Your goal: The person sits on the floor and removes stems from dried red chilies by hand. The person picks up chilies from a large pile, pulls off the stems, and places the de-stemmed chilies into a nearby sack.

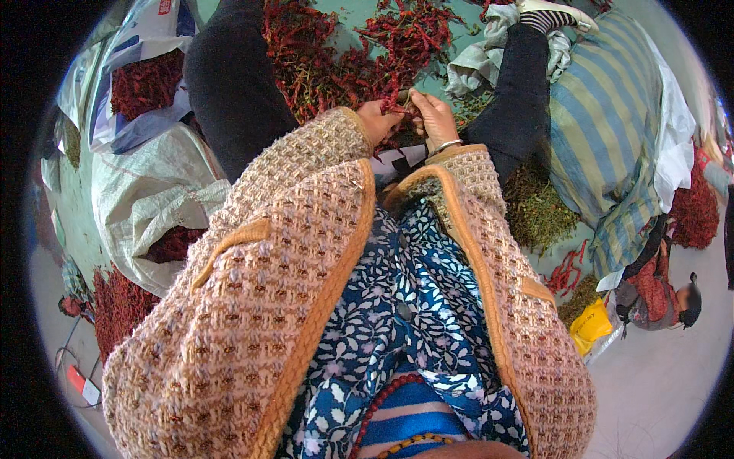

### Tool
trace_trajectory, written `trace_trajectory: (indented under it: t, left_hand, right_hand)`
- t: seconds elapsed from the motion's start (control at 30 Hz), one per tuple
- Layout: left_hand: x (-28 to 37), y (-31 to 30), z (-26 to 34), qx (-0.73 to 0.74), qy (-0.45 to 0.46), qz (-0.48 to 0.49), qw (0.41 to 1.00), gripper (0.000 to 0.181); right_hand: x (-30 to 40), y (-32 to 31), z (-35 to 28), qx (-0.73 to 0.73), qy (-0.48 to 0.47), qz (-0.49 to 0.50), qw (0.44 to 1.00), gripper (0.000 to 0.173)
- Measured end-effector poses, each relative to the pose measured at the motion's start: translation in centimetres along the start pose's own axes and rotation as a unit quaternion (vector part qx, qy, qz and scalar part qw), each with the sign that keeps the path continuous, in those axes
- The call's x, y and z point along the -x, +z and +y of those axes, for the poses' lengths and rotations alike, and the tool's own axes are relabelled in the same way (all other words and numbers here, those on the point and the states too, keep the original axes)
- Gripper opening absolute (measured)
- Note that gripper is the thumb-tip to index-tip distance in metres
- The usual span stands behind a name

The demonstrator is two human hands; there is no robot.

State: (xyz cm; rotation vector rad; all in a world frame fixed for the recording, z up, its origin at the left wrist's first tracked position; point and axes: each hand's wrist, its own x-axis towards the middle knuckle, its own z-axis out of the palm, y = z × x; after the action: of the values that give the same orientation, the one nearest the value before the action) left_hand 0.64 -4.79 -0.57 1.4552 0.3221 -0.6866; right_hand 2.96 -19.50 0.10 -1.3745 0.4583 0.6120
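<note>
Between my outstretched legs a pile of dried red chillies [321,74] with stems is spread over the green floor. My left hand [380,120] is closed on some dried chillies, its fingertips near the pile's close edge. Just right of it, my right hand [434,116], with a metal bangle at the wrist, pinches a stem end between thumb and forefinger. The two hands almost meet, and a few red chillies [393,104] show between them. Below the fingers, more chillies hang or lie in shadow; which of them are held there is unclear.
White woven sacks [155,195] with chillies stand at left. A blue-and-yellow striped sack [608,109] lies at right, beside a heap of green-brown stems [539,209]. A yellow packet [590,326] is lower right. Another person [654,292] sits at far right, near a red chilli heap [694,206].
</note>
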Motion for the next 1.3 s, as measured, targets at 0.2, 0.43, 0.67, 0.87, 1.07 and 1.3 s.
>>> trace_trajectory:
  t: [0.2,0.43,0.67,0.87,1.07,1.3]
  left_hand:
    - [-3.7,-3.0,-4.4,-0.184,-0.081,0.081,0.976,0.029]
    - [-9.7,-3.0,-10.1,-0.125,-0.266,0.210,0.932,0.069]
    - [-5.2,-4.7,-5.3,-0.142,-0.318,0.085,0.933,0.074]
    - [-2.0,-3.4,0.2,-0.217,-0.195,0.047,0.955,0.056]
    - [-0.1,-4.2,1.9,-0.565,-0.092,-0.007,0.820,0.077]
    - [0.8,-3.0,4.5,-0.400,-0.196,0.101,0.890,0.071]
  right_hand:
    - [3.2,4.2,-3.9,0.010,-0.099,-0.015,0.995,0.026]
    - [-11.2,1.1,4.5,0.573,-0.012,0.036,0.819,0.032]
    - [-8.8,2.1,3.3,0.513,0.006,0.042,0.857,0.037]
    - [-1.2,1.6,3.4,0.492,-0.212,0.030,0.844,0.026]
    - [1.3,1.2,0.9,0.460,-0.175,-0.051,0.869,0.031]
    - [1.8,0.4,-0.3,0.199,-0.001,-0.143,0.970,0.039]
